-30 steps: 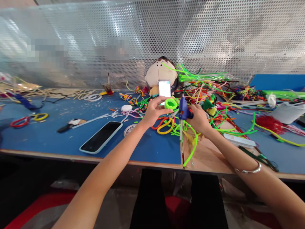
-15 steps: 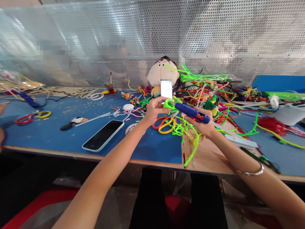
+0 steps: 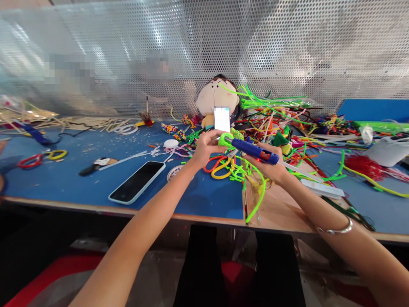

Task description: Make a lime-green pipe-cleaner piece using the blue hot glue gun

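Note:
My left hand [image 3: 207, 148] pinches a bright green coiled pipe-cleaner piece [image 3: 224, 140] above the table. A blue hot glue gun [image 3: 254, 150] is gripped in my right hand [image 3: 270, 167], its nozzle touching or just over the green piece. A clear glue stick [image 3: 300, 172] trails out of the gun's back end, and a small red light glows on its side. Below my hands lie scissors with orange and yellow handles [image 3: 223, 172] and several short green pipe-cleaner bits [image 3: 239, 172]. Behind them a lit phone [image 3: 221, 120] leans on a plush doll [image 3: 217, 99].
A phone with a dark screen [image 3: 138, 182] lies left of my arm. Farther left are red and yellow scissors [image 3: 31, 160]. Tangled coloured pipe cleaners [image 3: 281, 123] heap up at the right. A perforated metal panel [image 3: 121, 51] closes the back of the blue table [image 3: 211, 204].
The glue gun's nozzle and the green piece have shifted very slightly, the nozzle now overlapping the piece more. Both hands keep their holds; the whole view has moved a little.

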### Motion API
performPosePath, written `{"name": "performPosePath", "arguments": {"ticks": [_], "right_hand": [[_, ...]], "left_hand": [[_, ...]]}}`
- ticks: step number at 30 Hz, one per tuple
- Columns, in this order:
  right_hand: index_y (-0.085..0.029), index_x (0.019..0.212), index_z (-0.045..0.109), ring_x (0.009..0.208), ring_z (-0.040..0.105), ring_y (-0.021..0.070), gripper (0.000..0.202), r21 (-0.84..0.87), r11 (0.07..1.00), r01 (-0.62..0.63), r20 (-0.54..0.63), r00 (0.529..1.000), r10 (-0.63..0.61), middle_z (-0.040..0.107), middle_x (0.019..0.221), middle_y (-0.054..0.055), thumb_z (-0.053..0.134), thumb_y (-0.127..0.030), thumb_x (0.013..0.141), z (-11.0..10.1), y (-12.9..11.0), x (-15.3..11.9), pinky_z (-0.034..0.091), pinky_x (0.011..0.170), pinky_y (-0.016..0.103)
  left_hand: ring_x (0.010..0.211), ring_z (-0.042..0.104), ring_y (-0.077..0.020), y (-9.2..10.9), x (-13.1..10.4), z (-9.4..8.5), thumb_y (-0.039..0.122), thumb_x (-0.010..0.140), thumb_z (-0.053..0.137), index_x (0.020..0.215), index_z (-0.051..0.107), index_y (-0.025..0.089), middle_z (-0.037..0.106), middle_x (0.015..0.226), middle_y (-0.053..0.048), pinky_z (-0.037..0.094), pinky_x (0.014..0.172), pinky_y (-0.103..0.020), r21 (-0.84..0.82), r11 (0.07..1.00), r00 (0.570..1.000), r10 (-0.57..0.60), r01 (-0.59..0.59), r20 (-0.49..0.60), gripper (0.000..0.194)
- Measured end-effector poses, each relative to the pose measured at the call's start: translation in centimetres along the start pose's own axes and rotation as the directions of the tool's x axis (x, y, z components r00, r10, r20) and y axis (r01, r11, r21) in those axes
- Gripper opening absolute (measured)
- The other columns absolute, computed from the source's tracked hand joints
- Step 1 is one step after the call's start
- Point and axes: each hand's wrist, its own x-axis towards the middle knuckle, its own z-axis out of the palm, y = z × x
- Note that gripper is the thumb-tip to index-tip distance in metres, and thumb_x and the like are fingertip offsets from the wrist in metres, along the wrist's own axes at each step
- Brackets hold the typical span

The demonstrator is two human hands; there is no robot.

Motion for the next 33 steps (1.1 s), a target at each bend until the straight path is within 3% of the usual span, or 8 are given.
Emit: {"name": "performPosePath", "arguments": {"ticks": [6,33], "right_hand": [[-0.020,0.059,0.044,0.051,0.040,0.0086,0.034,0.020,1.000,0.014,-0.008,1.000,-0.014,0.042,0.057,-0.004,0.066,-0.041,0.076,0.04,0.02,0.04,0.032,0.050,0.025],[-0.020,0.056,0.041,0.049,0.035,0.0075,0.039,0.018,1.000,-0.023,-0.051,0.998,0.024,0.039,0.054,-0.006,0.069,-0.040,0.074,0.05,-0.17,0.04,0.031,0.051,0.025]], "left_hand": [[0.069,0.063,-0.0131,0.43,-0.15,0.29,0.018,0.052,0.078,0.087,0.067,0.018,0.069,0.081,0.000,0.055,0.064,-0.026,-0.061,0.995,0.996,-0.080,0.078,-0.036,0.037],[0.063,0.060,-0.0101,0.35,-0.12,0.25,0.018,0.052,0.081,0.087,0.064,0.018,0.066,0.083,0.001,0.054,0.057,-0.025,-0.048,0.998,0.998,-0.050,0.049,-0.026,0.039]]}}
